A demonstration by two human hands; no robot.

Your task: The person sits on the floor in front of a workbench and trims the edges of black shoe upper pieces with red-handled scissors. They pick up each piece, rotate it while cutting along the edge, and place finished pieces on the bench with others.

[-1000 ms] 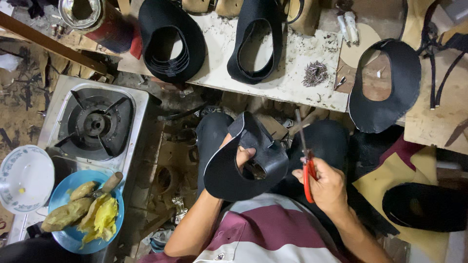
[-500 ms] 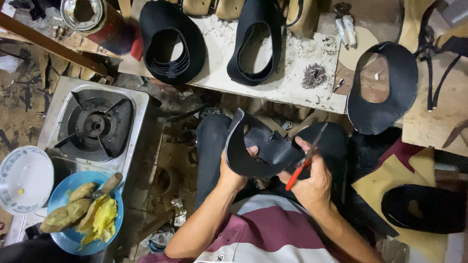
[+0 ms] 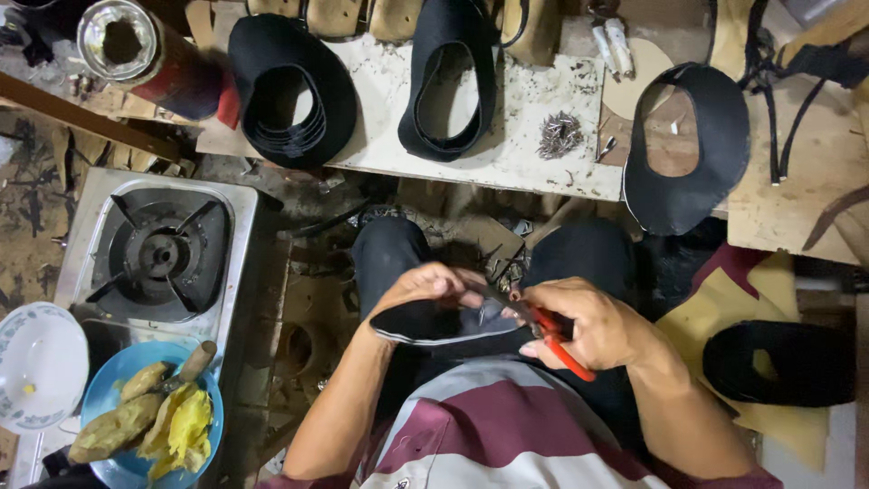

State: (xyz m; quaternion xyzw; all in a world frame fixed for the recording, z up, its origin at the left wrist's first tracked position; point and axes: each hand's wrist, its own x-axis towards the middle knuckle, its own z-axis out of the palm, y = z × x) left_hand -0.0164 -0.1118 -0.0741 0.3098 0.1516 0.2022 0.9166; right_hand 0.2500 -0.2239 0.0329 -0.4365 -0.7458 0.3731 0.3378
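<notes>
Scissors (image 3: pixel 554 337) with red handles sit in your right hand (image 3: pixel 593 328), fingers closed through the grips, blades aimed left into the black cut-out piece (image 3: pixel 434 323) over your lap. Your left hand (image 3: pixel 425 288) is closed on that piece from above, pinching it near the blades, probably to keep the edge taut for the cut. The piece lies flat-ish, edge-on to the camera, with a pale line showing along its near rim; it's between both hands, near your torso, well below the tabletop (image 3: pixel 507 136). On the far tabletop: a stack of black oval rings (image 3: pixel 294 91) at left, a black loop-shaped piece (image 3: pixel 453 77) in the middle, a small pile of metal tacks (image 3: pixel 559 134) to its right, and another black cut-out (image 3: pixel 692 149) hanging off the right edge, all within reach, likely staged pieces. Left on the floor: a gas stove (image 3: pixel 158 254), a white plate (image 3: pixel 36 367), and a blue bowl (image 3: pixel 100 457) of food with a utensil. Another black piece (image 3: pixel 783 362) lies at near right on yellow sheet (image 3: pixel 724 303).
</notes>
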